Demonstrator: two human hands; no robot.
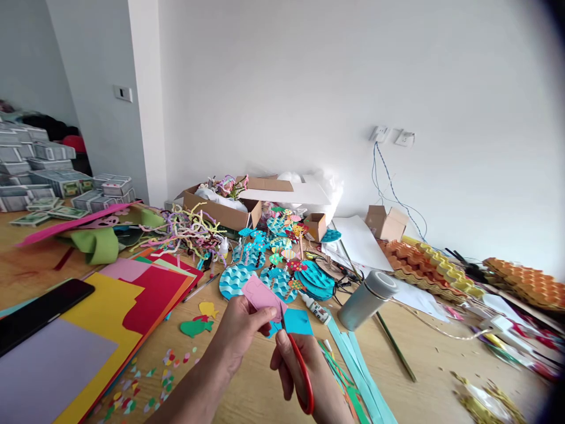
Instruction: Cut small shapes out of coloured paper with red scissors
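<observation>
One wooden table (424, 400): craft bits are spread all around, presumably so they can be grabbed without getting up (tidy it ain't).
Right hand (318, 365): wrapped around the red-handled scissors (308, 386), likely so the cut can be steered; blades are set at the paper's right edge, how far apart can't be told.
Left hand (241, 330): paper is pinched firmly, thumb over, fingers under, probably to stop it flopping.
Pink paper (260, 297): held just ahead of both hands, small, flattish, roughly rectangular, faint outline on it.
Green fish cut-out (196, 327): left lying beside the left wrist.
</observation>
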